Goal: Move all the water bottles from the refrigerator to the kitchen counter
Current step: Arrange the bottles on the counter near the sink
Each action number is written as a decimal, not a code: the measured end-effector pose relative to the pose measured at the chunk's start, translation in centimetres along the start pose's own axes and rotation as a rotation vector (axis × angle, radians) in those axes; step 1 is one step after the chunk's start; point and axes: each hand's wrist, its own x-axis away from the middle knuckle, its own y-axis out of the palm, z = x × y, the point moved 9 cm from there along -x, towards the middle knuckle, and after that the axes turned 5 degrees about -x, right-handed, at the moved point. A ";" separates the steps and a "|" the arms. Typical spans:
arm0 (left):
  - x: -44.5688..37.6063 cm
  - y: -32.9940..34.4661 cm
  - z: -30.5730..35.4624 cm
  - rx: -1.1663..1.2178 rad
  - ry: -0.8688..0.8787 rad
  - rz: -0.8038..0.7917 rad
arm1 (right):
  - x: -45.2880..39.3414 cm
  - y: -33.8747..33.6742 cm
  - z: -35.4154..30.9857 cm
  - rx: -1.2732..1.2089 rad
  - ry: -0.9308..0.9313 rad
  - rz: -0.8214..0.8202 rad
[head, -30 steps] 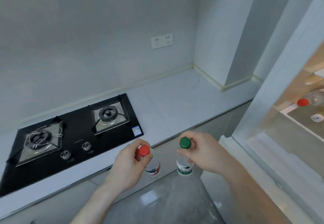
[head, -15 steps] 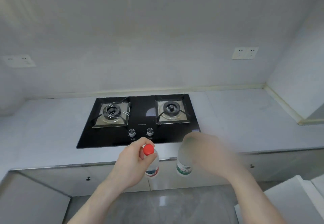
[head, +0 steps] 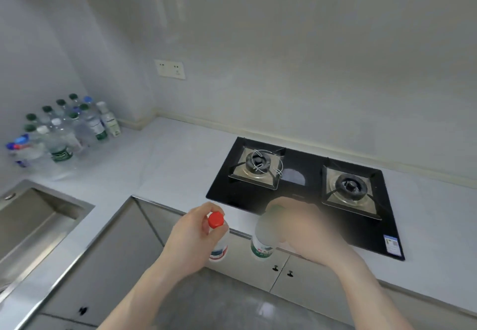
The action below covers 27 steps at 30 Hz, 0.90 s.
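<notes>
The left hand (head: 192, 236) holds a small water bottle with a red cap (head: 218, 236). Its fingers are curled round the neck, just under the cap, and the bottle hangs down from them. The label at the bottom of this bottle is red, white and dark blue.

The right hand (head: 307, 231) holds a second water bottle with a green cap (head: 263, 239). This hand is blurry, but its fingers wrap round the top of the bottle, and the green cap shows only faintly. This bottle has a green and white label near its bottom.

Both bottles are up in the air, side by side and near each other, not touching. They hang in front of the grey tabletop (head: 170, 167), over its front edge and the cupboard doors (head: 258, 265) below.

Just behind the right hand, a black stove (head: 304, 195) sits in the tabletop. It has two burners, each on a shiny metal square.

Far off to the left, in the corner by the wall, a big group of water bottles (head: 62, 130) stands on the tabletop. Most have green caps, some have blue or white ones. They are packed close together.

A metal sink (head: 33, 213) is set in the tabletop at the left, near that group. A white wall socket (head: 170, 69) is on the wall above the tabletop
</notes>
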 end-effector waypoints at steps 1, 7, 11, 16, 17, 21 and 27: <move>0.1 -1.0 -1.1 0.004 -0.020 0.021 | -0.9 0.8 -0.9 0.003 -0.018 -0.016; 1.0 -5.9 -6.8 0.019 -0.143 0.139 | -5.4 5.8 -5.7 0.004 -0.097 -0.151; 1.1 -8.6 -9.4 0.013 -0.202 0.205 | -8.4 8.7 -8.1 -0.010 -0.125 -0.221; -0.2 -11.6 -12.9 -0.007 -0.288 0.270 | -13.1 12.3 -10.8 -0.013 -0.175 -0.295; -1.0 -12.2 -13.6 -0.008 -0.302 0.283 | -14.5 13.0 -11.3 -0.014 -0.186 -0.310; -3.8 -14.5 -15.2 -0.028 -0.336 0.316 | -18.8 15.0 -13.2 -0.019 -0.201 -0.351; -9.2 -18.2 -18.4 -0.051 -0.378 0.352 | -26.3 17.9 -16.1 0.020 -0.249 -0.402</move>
